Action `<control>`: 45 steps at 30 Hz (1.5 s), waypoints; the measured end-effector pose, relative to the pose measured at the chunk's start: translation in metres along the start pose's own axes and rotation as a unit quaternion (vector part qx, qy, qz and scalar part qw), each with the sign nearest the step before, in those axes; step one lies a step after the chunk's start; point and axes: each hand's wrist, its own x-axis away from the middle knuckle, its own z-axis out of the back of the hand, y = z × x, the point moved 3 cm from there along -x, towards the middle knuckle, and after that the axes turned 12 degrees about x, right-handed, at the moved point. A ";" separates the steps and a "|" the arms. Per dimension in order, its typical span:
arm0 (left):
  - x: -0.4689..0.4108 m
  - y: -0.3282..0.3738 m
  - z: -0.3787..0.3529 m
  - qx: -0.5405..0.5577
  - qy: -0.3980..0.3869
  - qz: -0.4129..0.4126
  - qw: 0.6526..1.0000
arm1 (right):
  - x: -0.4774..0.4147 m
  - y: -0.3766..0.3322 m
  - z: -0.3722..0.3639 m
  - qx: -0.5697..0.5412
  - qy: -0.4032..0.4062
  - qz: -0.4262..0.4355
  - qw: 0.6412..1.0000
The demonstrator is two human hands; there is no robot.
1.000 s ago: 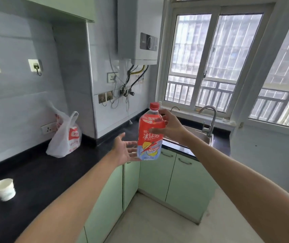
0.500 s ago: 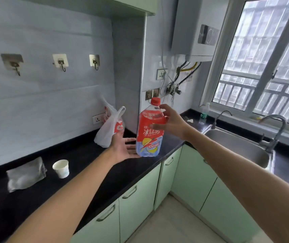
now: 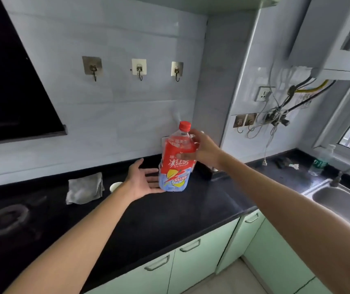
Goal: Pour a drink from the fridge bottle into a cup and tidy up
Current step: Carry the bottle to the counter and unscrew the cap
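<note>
I hold a large drink bottle [image 3: 175, 166] with a red cap and a red and blue label upright above the black counter [image 3: 201, 209]. My right hand [image 3: 204, 148] grips its upper part from the right. My left hand [image 3: 143, 180] is spread with the palm up beside the bottle's base, its fingertips touching or nearly touching it. A white paper cup [image 3: 115, 186] stands on the counter just left of my left wrist, partly hidden by it.
A crumpled grey cloth [image 3: 84, 188] lies left of the cup. A gas burner [image 3: 5, 218] is at the far left, a steel sink [image 3: 343, 200] with a tap at the right. A small clear bottle [image 3: 320, 163] stands by the window. Green cabinets run below.
My view has swung left along the counter, from the window and sink towards the stove. The bottle has stayed in my right hand, now above the counter near the cup.
</note>
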 end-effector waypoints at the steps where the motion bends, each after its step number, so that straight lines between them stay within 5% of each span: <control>1: -0.004 0.007 0.006 0.007 0.006 -0.009 1.000 | -0.011 -0.001 -0.006 0.003 -0.009 0.008 1.000; 10: -0.037 0.048 0.055 0.058 0.093 -0.060 0.992 | -0.100 -0.005 -0.066 0.051 -0.102 0.087 0.990; 25: -0.053 0.022 0.139 0.127 0.249 -0.091 0.956 | -0.136 0.027 -0.173 -0.035 -0.240 0.120 0.963; 45: -0.053 -0.052 0.197 0.149 0.347 -0.025 0.926 | -0.094 0.101 -0.256 -0.084 -0.267 0.055 0.958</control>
